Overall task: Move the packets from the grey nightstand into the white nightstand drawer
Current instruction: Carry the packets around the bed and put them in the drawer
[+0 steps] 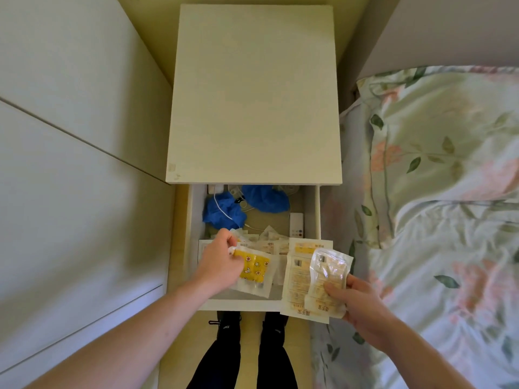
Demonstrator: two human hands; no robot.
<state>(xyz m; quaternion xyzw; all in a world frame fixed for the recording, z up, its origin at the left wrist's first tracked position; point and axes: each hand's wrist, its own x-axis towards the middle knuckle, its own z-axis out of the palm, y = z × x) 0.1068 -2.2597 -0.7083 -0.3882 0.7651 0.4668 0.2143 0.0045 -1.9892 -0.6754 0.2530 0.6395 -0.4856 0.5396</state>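
— So what's hidden? 
— The drawer (254, 304) runs back under the white top (254, 94); packet print is blurred. 
— Hands? 
— Left hand (220, 262) pinches a yellow packet (257, 272) over the drawer; right hand (358, 301) grips clear packets (327, 272) at its right front corner. 
— Room? 
— Bed (435, 192) close right, cupboard (70, 164) left.

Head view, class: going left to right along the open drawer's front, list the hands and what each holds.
Left hand → yellow patterned packet it pinches → flat pale packets → clear packet → right hand gripping both.
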